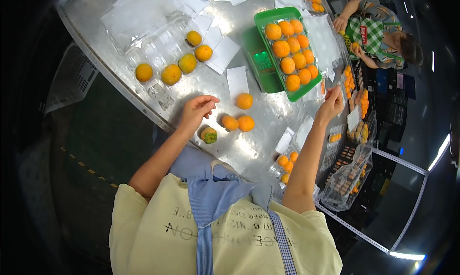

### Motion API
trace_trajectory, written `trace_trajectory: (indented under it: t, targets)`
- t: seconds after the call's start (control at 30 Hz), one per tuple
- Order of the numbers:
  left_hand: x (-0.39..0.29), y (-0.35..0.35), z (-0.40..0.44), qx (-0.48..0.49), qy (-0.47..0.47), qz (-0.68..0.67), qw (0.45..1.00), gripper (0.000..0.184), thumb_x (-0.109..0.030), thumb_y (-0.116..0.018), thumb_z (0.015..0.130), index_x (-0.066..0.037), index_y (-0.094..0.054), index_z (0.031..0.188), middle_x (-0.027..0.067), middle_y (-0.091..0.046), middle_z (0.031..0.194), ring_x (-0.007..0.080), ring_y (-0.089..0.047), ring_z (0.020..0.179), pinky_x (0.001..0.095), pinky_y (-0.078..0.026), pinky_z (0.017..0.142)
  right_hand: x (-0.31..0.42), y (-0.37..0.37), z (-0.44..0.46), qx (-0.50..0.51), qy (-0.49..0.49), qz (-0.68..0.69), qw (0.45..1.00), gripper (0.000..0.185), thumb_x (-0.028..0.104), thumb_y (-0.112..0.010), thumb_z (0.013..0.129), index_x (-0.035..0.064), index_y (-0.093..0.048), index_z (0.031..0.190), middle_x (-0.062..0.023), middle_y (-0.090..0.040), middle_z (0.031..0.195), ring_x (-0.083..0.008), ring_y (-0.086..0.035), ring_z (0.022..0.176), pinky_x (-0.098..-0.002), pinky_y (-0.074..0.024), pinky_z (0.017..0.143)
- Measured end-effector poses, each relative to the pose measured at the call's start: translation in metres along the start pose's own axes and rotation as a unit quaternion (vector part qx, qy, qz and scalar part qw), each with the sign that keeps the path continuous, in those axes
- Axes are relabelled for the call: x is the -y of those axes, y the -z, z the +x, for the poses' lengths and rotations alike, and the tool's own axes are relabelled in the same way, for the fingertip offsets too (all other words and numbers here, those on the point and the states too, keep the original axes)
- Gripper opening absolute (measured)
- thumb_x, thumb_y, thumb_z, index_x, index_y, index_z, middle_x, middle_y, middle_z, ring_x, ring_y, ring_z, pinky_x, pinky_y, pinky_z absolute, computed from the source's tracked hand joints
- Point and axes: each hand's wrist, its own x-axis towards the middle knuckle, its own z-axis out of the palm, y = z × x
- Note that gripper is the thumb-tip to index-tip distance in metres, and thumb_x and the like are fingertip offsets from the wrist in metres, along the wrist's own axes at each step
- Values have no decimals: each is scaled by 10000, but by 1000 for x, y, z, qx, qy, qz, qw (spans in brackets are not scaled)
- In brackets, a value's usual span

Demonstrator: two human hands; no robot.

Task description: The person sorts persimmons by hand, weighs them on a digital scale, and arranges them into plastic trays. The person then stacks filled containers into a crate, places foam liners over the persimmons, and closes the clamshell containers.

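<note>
My left hand (197, 113) hovers over the metal table with its fingers loosely bent and apart, holding nothing. Beside it lie three orange fruits (244, 101) and one fruit with green leaves (209, 135). My right hand (334, 102) is raised past the near right corner of a green tray (293, 97), fingers pinched together; what they hold, if anything, is too small to tell. Rows of orange fruits (299, 60) fill a clear insert in the tray, which rests on a green scale (270, 81) with a lit display. To the left, a clear plastic tray (158, 50) holds several yellow-orange fruits (171, 74).
White paper cards (237, 83) lie about the table (120, 76). A co-worker (378, 35) at the upper right handles fruit. More packed fruits (287, 162) stand near my right forearm. Beyond are a plastic bag (342, 189) and, at left, a white crate (72, 78).
</note>
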Motion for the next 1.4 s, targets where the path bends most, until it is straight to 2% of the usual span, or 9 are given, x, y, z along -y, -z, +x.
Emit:
trace_trajectory:
  t: [0.47,0.67,0.77,0.83,0.93,0.97,1.07,1.23,1.4]
  targets:
    - [3,7,-11,-99,-130,309,937,186,-180,-735,783,-44,-624,723,8,-578,617,65,-488,569,241,-385,518,0,-13,-23,42,-26,-20,999,357,236,-573,939,-4,-629,682,10,-526,570,-36,-448,535,-192,-323,494]
    - [-4,23,-28,-122,-239,456,849,344,-174,-669,831,-20,-474,594,123,-458,546,284,-445,465,380,-328,458,-14,-12,-27,8,-49,-10,999,378,248,-570,943,-2,-634,667,15,-523,554,-37,-456,534,-189,-336,501]
    - [-2,26,-33,-116,-266,474,831,350,-130,-598,878,5,-431,601,156,-425,562,321,-412,472,392,-316,470,-17,-14,-21,75,-6,-77,994,135,107,-628,865,34,-646,977,-46,-617,861,-65,-508,640,-196,-392,540]
    - [-1,26,-33,-98,-276,483,825,345,-105,-574,890,11,-419,606,164,-407,570,330,-408,474,396,-308,471,-6,-12,-11,195,12,-163,967,493,-14,-646,757,116,-559,1224,-69,-562,1193,-134,-570,785,-243,-479,646]
    - [3,26,-29,-90,-285,499,814,333,-127,-614,862,-14,-457,592,143,-445,569,335,-450,483,407,-321,458,-2,-14,7,293,127,-246,915,534,-25,-640,726,141,-564,1227,-62,-542,1245,-208,-599,882,-293,-500,744]
    - [4,26,-28,-89,-285,498,814,331,-125,-614,862,-14,-457,592,142,-443,568,334,-449,482,407,-321,456,6,-13,13,335,36,-260,905,567,2,-672,699,160,-556,1231,-54,-532,1269,-267,-590,995,-330,-494,805]
    - [6,27,-26,-89,-284,498,814,330,-121,-612,863,-15,-455,592,139,-443,565,330,-450,480,405,-322,454,12,-13,25,368,57,-315,873,611,-3,-702,700,135,-523,1268,-57,-535,1240,-247,-585,954,-323,-486,809]
    - [5,25,-26,-90,-272,495,820,328,-120,-597,876,-16,-468,593,133,-473,568,317,-473,487,390,-340,458,-3,-2,31,311,162,-346,870,533,122,-785,662,114,-576,1153,-42,-570,1081,-184,-612,753,-306,-497,654]
    - [6,23,-26,-92,-249,483,834,327,-125,-555,909,1,-504,611,107,-492,561,229,-468,483,347,-356,481,-32,34,-7,170,-64,-32,983,398,244,-666,812,30,-572,1133,-56,-592,1051,-97,-557,733,-215,-455,602]
